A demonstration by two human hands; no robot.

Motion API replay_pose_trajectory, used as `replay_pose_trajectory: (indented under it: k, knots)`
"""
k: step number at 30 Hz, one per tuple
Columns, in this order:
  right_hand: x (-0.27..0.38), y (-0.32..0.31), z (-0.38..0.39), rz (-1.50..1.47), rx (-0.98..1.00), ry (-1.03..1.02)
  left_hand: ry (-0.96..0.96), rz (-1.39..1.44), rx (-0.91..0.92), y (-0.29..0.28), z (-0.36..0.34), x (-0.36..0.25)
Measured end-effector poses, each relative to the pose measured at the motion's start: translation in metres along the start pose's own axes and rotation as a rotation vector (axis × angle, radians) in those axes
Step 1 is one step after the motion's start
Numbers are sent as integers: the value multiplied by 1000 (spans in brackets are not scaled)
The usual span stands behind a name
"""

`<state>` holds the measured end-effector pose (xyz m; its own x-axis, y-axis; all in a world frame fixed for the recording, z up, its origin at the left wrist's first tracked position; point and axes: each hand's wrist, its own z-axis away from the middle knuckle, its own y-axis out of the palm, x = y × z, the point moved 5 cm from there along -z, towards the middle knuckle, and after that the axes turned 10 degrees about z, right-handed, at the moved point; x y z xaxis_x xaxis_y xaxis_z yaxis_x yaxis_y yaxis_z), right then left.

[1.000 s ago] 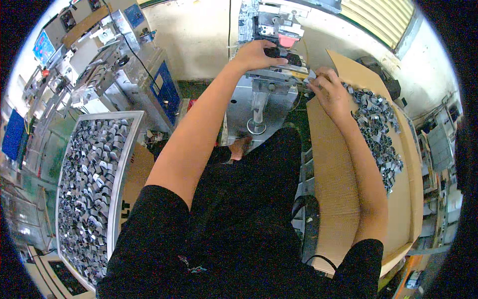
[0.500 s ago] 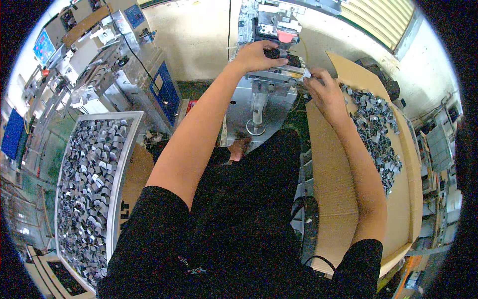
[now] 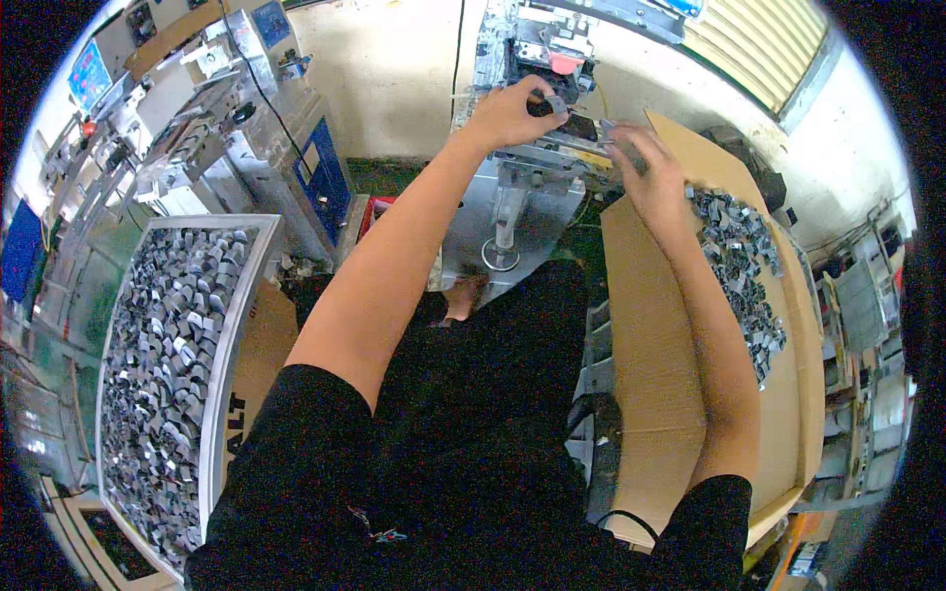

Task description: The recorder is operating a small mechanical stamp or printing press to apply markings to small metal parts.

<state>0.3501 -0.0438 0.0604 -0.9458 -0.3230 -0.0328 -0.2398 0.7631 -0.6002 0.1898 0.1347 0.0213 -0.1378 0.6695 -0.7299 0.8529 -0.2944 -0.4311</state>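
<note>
My left hand (image 3: 506,116) reaches to the front of a metal bench machine (image 3: 532,167). Its thumb and fingers pinch a small curved grey metal piece (image 3: 557,103) just above the machine's dark fixture (image 3: 581,127). To the right of that fixture, my right hand (image 3: 652,175) is half curled, with thumb and fingertips closed around a small grey metal piece (image 3: 607,128) at the end of the machine's rail. Part of this piece is hidden by the fingers. A red part (image 3: 566,64) of the machine sits beyond my left hand.
At my left stands a metal-rimmed tray (image 3: 219,384) heaped with curved grey metal pieces. An open cardboard box (image 3: 655,394) on my right holds a pile of small metal parts (image 3: 744,271). Another machine (image 3: 261,163) stands at the far left. My legs are beneath my arms.
The curved piece now shows between my left fingertips, above the fixture. My right hand has shifted slightly, its fingers and the piece rising a little. The whole view has also shifted slightly.
</note>
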Motion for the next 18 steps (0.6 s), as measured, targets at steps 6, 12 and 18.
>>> replay_pose_trajectory:
  k: [6, 12, 18]
  knots:
    - [-11, 43, -34, -261, 46, 118, -138, 45, -104, -8, 2, -1]
    - [-10, 70, -51, -211, 116, 103, -249, 59, -116, -11, 4, -3]
    - [-9, 75, -54, -81, 234, 109, -174, 60, -181, -10, 3, 2]
